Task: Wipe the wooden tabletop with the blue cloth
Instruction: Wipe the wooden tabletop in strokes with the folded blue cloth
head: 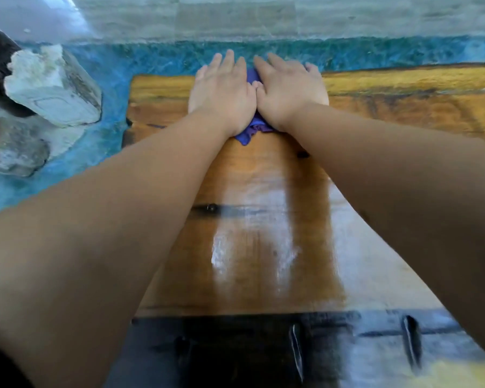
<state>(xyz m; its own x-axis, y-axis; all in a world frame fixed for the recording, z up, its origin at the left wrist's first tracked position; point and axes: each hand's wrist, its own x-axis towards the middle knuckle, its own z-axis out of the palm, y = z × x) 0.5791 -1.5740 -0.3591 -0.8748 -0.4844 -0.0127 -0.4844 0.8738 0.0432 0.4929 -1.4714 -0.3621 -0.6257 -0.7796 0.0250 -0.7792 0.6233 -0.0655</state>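
Note:
Both arms reach far forward over the glossy wooden tabletop (258, 233). My left hand (224, 92) and my right hand (289, 92) lie flat side by side near the table's far edge, palms down on the blue cloth (248, 133). The cloth is bunched and mostly hidden under the hands; a strip shows between them and a fold sticks out at the wrists. The wood behind the hands shines with wet streaks.
A blue-green floor (140, 60) lies beyond the far edge and to the left. A broken grey concrete block (51, 88) and rubble (14, 147) sit on the left. A dark surface with slots (291, 351) borders the near edge.

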